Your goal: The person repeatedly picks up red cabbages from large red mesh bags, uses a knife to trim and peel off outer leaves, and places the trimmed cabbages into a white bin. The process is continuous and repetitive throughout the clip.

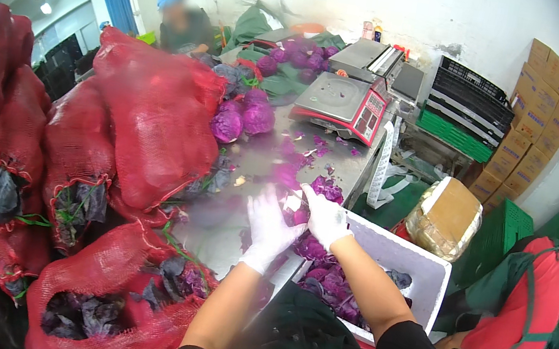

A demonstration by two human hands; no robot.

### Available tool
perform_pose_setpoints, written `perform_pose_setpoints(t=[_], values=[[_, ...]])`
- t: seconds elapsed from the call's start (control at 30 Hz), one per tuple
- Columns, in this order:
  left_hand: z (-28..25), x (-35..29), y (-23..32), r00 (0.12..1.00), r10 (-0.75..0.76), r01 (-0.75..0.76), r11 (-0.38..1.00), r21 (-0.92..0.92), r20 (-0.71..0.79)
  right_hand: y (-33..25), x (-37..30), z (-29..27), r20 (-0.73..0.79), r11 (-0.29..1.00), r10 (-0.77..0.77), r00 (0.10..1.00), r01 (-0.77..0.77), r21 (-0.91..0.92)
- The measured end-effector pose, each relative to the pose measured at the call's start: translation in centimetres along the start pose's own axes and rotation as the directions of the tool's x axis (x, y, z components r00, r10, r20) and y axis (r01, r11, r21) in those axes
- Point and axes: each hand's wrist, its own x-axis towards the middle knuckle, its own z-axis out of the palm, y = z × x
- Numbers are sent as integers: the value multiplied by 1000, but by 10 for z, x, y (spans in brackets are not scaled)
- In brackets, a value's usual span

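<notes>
Both my hands wear white gloves and meet over the near edge of the metal table. Between them is a purple cabbage (pixel 295 214) with a pale cut patch, partly covered by my fingers. My right hand (pixel 325 218) grips it from the right. My left hand (pixel 268 226) lies against its left side, fingers stretched and apart, the thumb pointing toward the cabbage. Loose purple leaves (pixel 327 189) lie just beyond my right hand. Under my right forearm a white foam box (pixel 430 285) holds many purple leaves (pixel 336 291).
Red mesh sacks (pixel 152 114) of cabbages crowd the left. Peeled purple cabbages (pixel 256 115) and a red scale (pixel 341 104) stand farther along the metal table (pixel 328 156). A person (pixel 184 25) in a blue cap is at the back. Crates (pixel 465 108) and cartons (pixel 539 115) are stacked right.
</notes>
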Motion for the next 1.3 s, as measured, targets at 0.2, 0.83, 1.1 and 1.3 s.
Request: perform_pose_setpoints(t=[0.2, 0.83, 1.1, 1.3], values=[[-3, 10, 6, 990, -49, 44, 998, 39, 129, 25, 30, -17, 144, 988, 47, 988, -67, 136], [-5, -30, -49, 999, -50, 51, 971, -233, 11, 12, 46, 18, 294, 548, 312, 904, -423, 722], [-1, -46, -30, 942, -336, 296, 836, -463, -4, 22, 38, 41, 261, 585, 168, 951, -309, 750], [9, 1, -7, 923, -385, 331, 815, -476, -18, 18, -18, 99, -154, 538, 381, 912, -83, 839]])
